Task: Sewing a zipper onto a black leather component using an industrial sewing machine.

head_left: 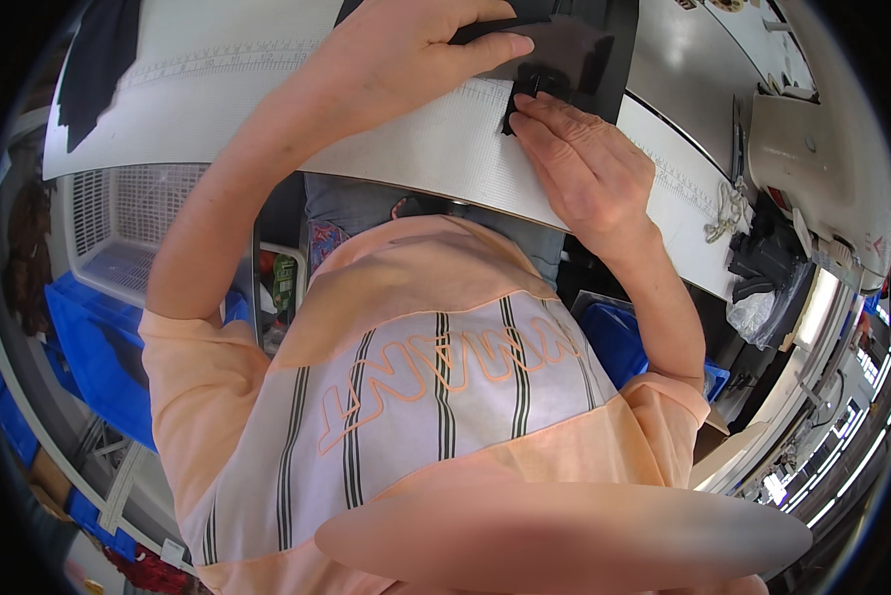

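Note:
A piece of black fabric (574,55) lies at the top of the view, over the white worktable (435,129). My left hand (440,45) reaches to it from the left, with thumb and fingers closing on its dark edge; part of this grip is cut off by the picture's upper edge. On the right, my right hand (594,169) has its fingers together. Their tips press on a small dark folded part (539,79) at the fabric's near edge. What lies beneath those fingertips is hidden.
A pale sewing machine body (812,149) stands at the right. Near it lie tangled light cord (728,213) and dark cloth with clear plastic (755,312). Another black fabric piece (98,69) hangs at the far left. Below are a white basket (133,223) and blue bin (103,342).

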Demonstrator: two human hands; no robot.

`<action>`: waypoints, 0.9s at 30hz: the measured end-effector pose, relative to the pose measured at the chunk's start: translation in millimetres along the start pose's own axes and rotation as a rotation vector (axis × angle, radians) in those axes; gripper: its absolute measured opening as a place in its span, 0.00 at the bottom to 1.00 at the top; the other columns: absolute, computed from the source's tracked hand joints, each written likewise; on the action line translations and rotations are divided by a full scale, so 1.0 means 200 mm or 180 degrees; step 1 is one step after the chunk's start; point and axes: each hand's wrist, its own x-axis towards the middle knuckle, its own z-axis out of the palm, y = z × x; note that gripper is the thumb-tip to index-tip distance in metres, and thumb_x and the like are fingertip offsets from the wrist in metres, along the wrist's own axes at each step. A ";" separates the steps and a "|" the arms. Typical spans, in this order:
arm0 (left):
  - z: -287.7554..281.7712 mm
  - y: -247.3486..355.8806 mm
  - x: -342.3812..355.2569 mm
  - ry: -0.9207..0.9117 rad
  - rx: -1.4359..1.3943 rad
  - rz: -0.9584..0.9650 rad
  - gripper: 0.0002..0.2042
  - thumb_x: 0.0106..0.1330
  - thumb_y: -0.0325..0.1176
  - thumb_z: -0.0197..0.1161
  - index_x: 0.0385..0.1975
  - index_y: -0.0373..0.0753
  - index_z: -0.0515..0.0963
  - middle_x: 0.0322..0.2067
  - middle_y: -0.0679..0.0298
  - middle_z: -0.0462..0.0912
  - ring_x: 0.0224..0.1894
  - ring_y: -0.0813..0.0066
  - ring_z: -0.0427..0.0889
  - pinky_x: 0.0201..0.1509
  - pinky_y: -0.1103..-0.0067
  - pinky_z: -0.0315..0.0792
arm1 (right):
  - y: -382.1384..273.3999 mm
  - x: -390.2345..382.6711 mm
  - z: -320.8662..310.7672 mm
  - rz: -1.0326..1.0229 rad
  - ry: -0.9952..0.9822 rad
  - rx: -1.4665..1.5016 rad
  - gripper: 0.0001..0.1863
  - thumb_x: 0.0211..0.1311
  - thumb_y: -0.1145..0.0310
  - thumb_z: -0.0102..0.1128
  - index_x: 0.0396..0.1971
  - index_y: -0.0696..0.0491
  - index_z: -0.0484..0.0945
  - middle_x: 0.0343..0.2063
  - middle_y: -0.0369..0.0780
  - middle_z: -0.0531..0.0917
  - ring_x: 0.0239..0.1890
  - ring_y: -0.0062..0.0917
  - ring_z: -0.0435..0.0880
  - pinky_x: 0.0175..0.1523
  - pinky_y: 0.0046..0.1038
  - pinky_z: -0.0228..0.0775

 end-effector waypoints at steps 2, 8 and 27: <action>-0.01 0.01 0.01 -0.0044 -0.0117 -0.0109 0.11 0.65 0.33 0.59 0.31 0.28 0.78 0.23 0.46 0.78 0.22 0.58 0.77 0.28 0.73 0.69 | 0.00 -0.01 0.00 -0.0031 0.0003 -0.0001 0.13 0.38 0.75 0.61 0.30 0.58 0.81 0.34 0.39 0.84 0.37 0.27 0.85 0.36 0.24 0.78; -0.01 -0.01 0.01 0.0006 -0.0301 -0.0200 0.12 0.65 0.33 0.59 0.32 0.26 0.77 0.21 0.48 0.78 0.21 0.67 0.75 0.28 0.75 0.68 | 0.00 0.00 0.01 -0.0060 0.0030 0.0005 0.13 0.37 0.75 0.62 0.30 0.58 0.81 0.34 0.38 0.83 0.35 0.27 0.84 0.34 0.23 0.77; 0.26 -0.06 -0.26 0.0686 0.1817 0.1013 0.18 0.45 0.23 0.62 0.39 0.41 0.81 0.42 0.72 0.79 0.43 0.75 0.77 0.67 0.56 0.50 | -0.21 -0.09 -0.11 0.0623 -0.0664 0.0270 0.16 0.47 0.64 0.69 0.33 0.60 0.80 0.36 0.46 0.81 0.46 0.41 0.81 0.52 0.40 0.76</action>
